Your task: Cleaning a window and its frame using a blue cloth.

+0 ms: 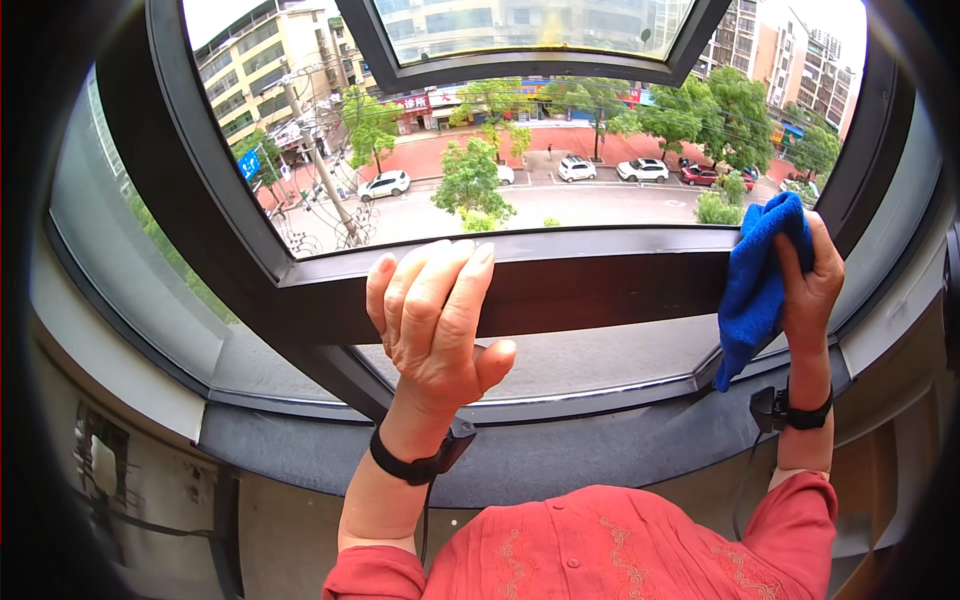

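My left hand (435, 330) rests on the lower crossbar (600, 289) of a dark metal window frame, its fingers bent over the sill edge. In my right hand (814, 281) is a blue cloth (761, 277), bunched at the bar's right end near the corner with the upright. Part of the cloth hangs down below the crossbar. Above, a top-hung window sash (540, 67) is tilted outward, apart from both hands.
Fixed glass panes (135, 247) flank the opening, with a lower pane (600, 360) under the crossbar. A dark stone windowsill (555, 457) lies before me. Beyond the opening, far below, is a street (540, 199) with parked cars and trees. Both wrists carry strapped devices with cables.
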Available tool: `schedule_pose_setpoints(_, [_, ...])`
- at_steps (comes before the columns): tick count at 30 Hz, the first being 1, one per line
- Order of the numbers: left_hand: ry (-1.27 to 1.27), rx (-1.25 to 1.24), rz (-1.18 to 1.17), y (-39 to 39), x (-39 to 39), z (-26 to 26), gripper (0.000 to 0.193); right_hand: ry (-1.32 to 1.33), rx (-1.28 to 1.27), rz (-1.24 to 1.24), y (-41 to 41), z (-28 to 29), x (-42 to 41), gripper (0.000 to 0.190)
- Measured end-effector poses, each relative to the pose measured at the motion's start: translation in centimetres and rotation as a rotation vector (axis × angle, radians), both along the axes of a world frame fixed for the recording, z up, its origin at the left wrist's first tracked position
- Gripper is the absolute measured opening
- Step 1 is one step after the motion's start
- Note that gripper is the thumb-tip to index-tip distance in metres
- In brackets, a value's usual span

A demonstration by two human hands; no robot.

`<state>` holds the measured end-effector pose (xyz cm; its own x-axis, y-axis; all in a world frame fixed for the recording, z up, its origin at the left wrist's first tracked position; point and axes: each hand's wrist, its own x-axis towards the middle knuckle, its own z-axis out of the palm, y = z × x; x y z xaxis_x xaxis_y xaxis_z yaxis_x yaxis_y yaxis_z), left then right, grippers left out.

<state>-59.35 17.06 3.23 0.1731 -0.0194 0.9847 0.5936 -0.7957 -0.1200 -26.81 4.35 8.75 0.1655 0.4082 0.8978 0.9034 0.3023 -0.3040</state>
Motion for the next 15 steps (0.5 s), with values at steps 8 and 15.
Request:
schedule_pose_setpoints(8, [-0.009, 0.013, 0.034, 0.3, 0.1, -0.2, 0.058, -0.085, 0.075, -0.064, 0.9, 0.9, -2.4, 0.024])
schedule_pose_setpoints(15, [-0.017, 0.013, 0.036, 0.3, 0.1, -0.3, 0.058, -0.257, -0.033, 0.008, 2.9, 2.3, -8.0, 0.024])
